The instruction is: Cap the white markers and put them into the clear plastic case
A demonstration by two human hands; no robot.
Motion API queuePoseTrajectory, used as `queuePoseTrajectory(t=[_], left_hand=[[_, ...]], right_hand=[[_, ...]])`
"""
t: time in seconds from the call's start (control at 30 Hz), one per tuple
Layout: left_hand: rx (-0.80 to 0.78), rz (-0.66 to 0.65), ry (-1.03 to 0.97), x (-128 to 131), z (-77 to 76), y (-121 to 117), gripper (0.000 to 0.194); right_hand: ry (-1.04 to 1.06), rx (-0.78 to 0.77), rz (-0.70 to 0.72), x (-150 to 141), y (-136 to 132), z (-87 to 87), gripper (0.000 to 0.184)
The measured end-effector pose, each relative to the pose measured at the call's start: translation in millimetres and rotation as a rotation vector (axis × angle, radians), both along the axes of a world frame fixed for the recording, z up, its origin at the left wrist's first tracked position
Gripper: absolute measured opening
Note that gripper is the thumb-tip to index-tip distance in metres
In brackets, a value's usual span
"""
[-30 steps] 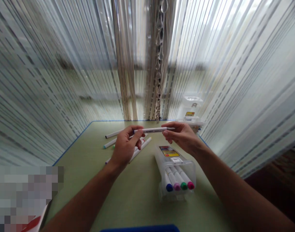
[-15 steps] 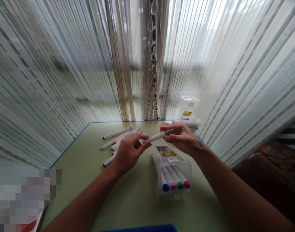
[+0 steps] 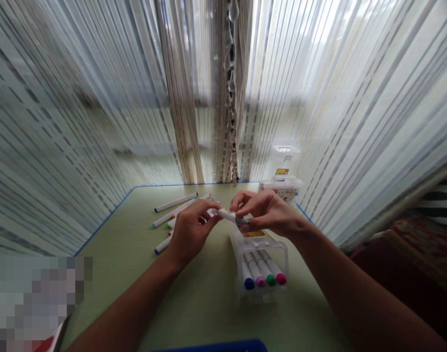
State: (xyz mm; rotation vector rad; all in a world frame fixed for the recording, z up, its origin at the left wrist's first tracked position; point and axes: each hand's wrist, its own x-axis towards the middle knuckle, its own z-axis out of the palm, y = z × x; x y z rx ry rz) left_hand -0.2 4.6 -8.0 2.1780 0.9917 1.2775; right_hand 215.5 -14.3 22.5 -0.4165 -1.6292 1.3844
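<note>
A white marker (image 3: 227, 215) with a greyish end is held between both hands, over the back of a clear plastic case. My left hand (image 3: 194, 227) pinches its left end. On the right end are the closed fingertips of my right hand (image 3: 267, 212). Below, the clear case (image 3: 241, 244) lies on the table with its near end open. Inside it sits a row of several white markers (image 3: 260, 266) with blue, pink-purple, green and magenta ends showing. Several loose markers (image 3: 175, 202) lie to the left, some partly hidden behind my left hand.
A second clear case (image 3: 282, 185) stands open-lidded at the table's back right edge. String curtains (image 3: 194, 98) hang behind the green table (image 3: 135, 283). A blue object (image 3: 216, 346) shows at the near edge, and dark red patterned fabric (image 3: 421, 254) lies at the right.
The marker's right end has swung down and toward me, so it now tilts the other way. My right hand has moved slightly left and lower with it.
</note>
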Motion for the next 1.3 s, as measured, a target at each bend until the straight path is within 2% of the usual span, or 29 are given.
queuePoseTrajectory(t=[0.27, 0.37, 0.6, 0.77, 0.97, 1.07, 1.17, 1.3], left_hand=[[0.068, -0.052, 0.027, 2, -1.1, -2, 0.012], [0.095, -0.109, 0.079, 3, -0.9, -2, 0.013], [0.211, -0.19, 0.203, 4, -1.7, -3, 0.013], [0.201, -0.199, 0.248, 5, -4.9, -4, 0.022], [0.164, -0.167, 0.254, 5, 0.1, -8, 0.028], [0.118, -0.129, 0.205, 3, 3.2, -10, 0.032], [0.033, -0.047, 0.066, 1, 3.3, -10, 0.034], [-0.083, 0.012, -0.239, 0, 3.6, -6, 0.029]], right_hand=[[-0.032, 0.087, -0.066, -4, -3, 3.5, 0.03], [-0.019, 0.115, -0.106, -6, -4, 4.1, 0.031], [-0.012, 0.106, -0.189, -10, -5, 4.4, 0.033], [-0.007, 0.092, -0.235, -11, -4, 3.3, 0.031], [0.039, 0.05, -0.365, -10, -5, 6.7, 0.018], [0.09, -0.003, -0.455, -6, 0, 4.6, 0.016], [0.123, -0.072, -0.527, 0, 9, -2.8, 0.017], [0.061, -0.145, -0.456, 8, 18, -14.3, 0.019]])
